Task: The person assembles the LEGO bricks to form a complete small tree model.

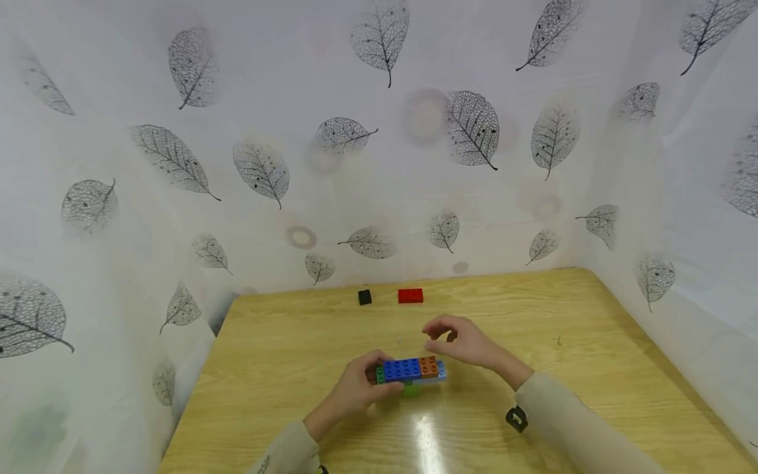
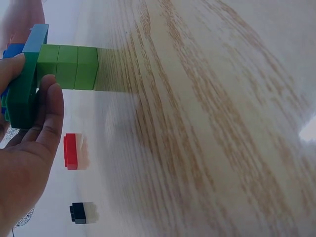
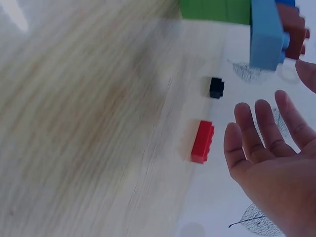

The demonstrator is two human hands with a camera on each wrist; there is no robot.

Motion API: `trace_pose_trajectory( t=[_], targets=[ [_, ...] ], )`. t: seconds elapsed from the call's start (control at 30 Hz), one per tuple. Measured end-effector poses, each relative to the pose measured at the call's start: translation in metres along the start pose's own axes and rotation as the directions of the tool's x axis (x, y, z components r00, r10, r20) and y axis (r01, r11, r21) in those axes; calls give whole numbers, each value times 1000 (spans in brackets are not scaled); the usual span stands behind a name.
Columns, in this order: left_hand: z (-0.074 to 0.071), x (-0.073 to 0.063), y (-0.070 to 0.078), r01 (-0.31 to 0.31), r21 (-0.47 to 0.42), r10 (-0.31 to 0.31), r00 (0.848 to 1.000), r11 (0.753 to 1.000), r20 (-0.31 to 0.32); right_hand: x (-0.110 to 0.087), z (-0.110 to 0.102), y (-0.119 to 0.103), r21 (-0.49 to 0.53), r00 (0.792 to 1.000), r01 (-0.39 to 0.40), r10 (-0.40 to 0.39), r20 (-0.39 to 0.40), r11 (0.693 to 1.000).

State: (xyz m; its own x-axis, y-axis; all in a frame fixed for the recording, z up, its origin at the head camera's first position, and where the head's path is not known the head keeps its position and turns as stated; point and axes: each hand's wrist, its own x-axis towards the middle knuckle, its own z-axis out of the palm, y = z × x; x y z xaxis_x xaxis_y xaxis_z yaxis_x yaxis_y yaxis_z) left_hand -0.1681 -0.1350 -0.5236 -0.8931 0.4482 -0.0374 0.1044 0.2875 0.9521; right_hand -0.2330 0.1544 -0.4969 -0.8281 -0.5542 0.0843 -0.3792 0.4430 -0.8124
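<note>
A toy-brick build stands on the table's near middle. Its top row has a blue brick [image 1: 401, 369] beside an orange-brown brick [image 1: 428, 366]. Beneath them, a dark green brick [image 2: 23, 96] shows at the left end and a light blue brick [image 3: 266, 37] at the right. A column of several light green bricks [image 2: 67, 66] holds this up. My left hand [image 1: 357, 385] grips the dark green end, thumb on the near side and fingers behind. My right hand [image 1: 464, 339] hovers just off the right end, fingers loosely bent around nothing.
Toward the back edge of the wooden table [image 1: 284, 342] lie a black brick [image 1: 364, 297] and a red brick [image 1: 410, 295], apart from each other. A white leaf-print cloth [image 1: 379, 184] hangs behind the table and along both sides.
</note>
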Motion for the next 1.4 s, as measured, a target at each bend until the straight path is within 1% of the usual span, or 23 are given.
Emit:
trace_pose_trajectory(
  t=[0.1,0.3,0.43,0.73,1.07,1.23,1.4],
  targets=[
    [0,0,0,10,5,-10,1000,1000,-2,10,-4,8,-13,999,-36,35,-40,999],
    [-1,0,0,17,0,-17,1000,1000,-1,30,-10,22,-10,988,-98,96,-121,995],
    [-1,-1,0,21,1,-21,1000,1000,3,41,-12,30,-14,982,-123,119,-147,992],
    [-1,-1,1,33,1,-33,999,999,3,62,-9,41,-17,974,-164,159,-163,986],
    [0,-1,0,31,3,-31,1000,1000,3,83,-5,52,-15,963,-213,208,-170,977],
    [-1,0,-1,27,7,-27,1000,1000,4,90,-3,58,-7,965,-204,200,-171,979],
    [-1,0,-1,24,2,-24,1000,1000,6,95,-1,60,-12,962,-215,210,-174,977]
  ],
)
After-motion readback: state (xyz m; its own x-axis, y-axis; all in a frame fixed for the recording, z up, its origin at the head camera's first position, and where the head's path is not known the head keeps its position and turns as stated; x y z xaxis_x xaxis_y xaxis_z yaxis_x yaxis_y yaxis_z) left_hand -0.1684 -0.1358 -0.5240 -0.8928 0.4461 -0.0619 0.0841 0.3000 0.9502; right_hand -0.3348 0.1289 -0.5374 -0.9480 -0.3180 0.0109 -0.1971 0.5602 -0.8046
